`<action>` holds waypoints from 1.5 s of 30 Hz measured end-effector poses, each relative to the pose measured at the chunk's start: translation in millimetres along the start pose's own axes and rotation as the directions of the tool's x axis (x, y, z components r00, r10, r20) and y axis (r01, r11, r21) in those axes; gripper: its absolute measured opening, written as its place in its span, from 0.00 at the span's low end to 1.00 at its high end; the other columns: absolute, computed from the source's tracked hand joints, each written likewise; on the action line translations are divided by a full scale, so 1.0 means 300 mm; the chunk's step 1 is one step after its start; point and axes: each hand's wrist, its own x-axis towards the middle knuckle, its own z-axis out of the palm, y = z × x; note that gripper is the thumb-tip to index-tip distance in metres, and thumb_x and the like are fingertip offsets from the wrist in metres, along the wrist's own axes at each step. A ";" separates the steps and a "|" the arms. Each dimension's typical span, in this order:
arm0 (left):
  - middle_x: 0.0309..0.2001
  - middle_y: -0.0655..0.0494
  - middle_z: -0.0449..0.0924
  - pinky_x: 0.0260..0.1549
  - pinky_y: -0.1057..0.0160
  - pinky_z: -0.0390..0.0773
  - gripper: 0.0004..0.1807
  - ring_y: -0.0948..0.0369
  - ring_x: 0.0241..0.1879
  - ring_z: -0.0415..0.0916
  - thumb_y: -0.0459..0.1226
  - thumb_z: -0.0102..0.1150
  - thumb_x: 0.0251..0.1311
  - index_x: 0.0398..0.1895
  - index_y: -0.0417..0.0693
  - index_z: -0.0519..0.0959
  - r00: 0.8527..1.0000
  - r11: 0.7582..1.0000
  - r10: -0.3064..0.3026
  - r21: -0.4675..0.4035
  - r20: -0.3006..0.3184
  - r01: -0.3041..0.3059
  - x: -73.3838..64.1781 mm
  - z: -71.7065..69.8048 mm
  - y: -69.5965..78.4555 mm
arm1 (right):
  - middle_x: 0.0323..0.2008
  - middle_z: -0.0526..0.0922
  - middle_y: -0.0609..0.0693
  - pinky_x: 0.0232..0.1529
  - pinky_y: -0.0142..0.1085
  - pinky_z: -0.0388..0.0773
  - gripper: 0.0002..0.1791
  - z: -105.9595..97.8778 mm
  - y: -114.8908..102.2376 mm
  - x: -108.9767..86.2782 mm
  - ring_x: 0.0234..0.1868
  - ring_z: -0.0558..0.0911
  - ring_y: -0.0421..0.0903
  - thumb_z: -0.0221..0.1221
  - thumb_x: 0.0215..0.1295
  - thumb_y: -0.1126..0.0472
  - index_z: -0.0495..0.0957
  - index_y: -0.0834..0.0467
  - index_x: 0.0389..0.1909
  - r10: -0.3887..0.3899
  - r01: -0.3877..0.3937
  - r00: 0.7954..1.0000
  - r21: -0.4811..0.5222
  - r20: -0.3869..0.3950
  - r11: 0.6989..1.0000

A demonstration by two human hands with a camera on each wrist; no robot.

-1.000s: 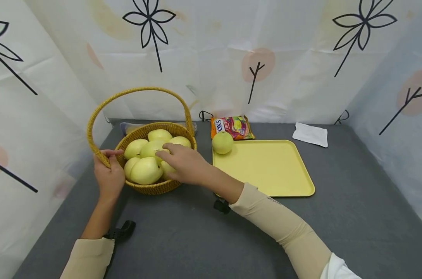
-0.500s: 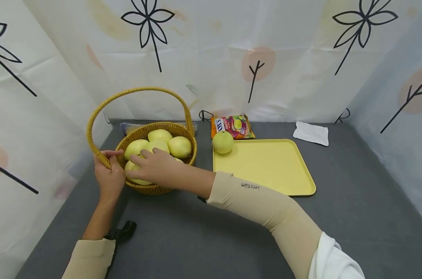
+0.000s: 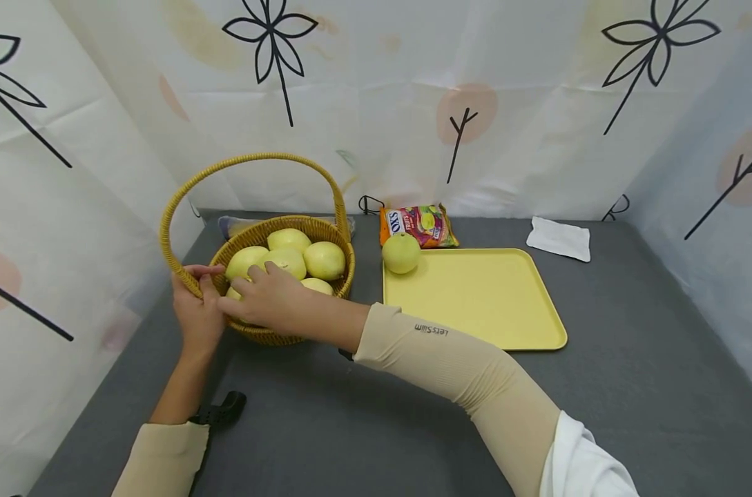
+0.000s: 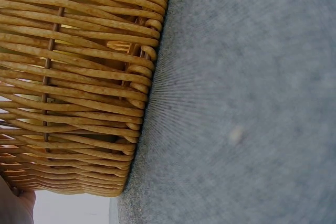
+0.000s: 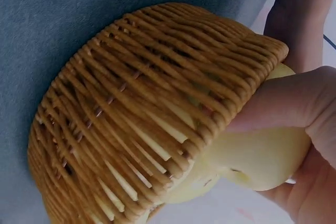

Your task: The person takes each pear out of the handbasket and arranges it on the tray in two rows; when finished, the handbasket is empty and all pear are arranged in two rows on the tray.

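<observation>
The woven basket (image 3: 265,335) with its tall arched handle (image 3: 239,161) stands on the table at the left, holding several pale yellow-green pears (image 3: 324,261). At its left side my left hand (image 3: 199,319) grips the foot of the handle by the rim. My right hand (image 3: 275,297) reaches over the front rim into the basket. In the right wrist view its thumb and fingers curl round a pear (image 5: 265,158), the thumb between fruit and rim. From the head, that pear is mostly hidden under the hand. Another pear (image 3: 401,253) sits on a yellow tray's back-left corner.
The yellow tray (image 3: 478,304) lies right of the basket on the grey table (image 3: 326,428). A colourful snack bag (image 3: 430,222) lies behind it, with a folded white cloth (image 3: 558,239) at the back right. A patterned curtain (image 3: 388,110) closes off the back and sides.
My right hand has moved left and forward across the basket, from the right-hand pears to one at the front left. My left hand has kept its grip on the handle.
</observation>
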 end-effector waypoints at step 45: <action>0.45 0.41 0.81 0.32 0.68 0.64 0.11 0.57 0.36 0.71 0.30 0.40 0.75 0.50 0.28 0.68 0.998 0.998 -0.054 0.025 -0.025 0.055 0.035 0.007 -0.140 | 0.65 0.66 0.53 0.50 0.34 0.71 0.41 0.175 0.116 -0.159 0.53 0.73 0.44 0.67 0.62 0.49 0.60 0.58 0.71 0.389 -0.020 0.903 0.887 -0.182 0.462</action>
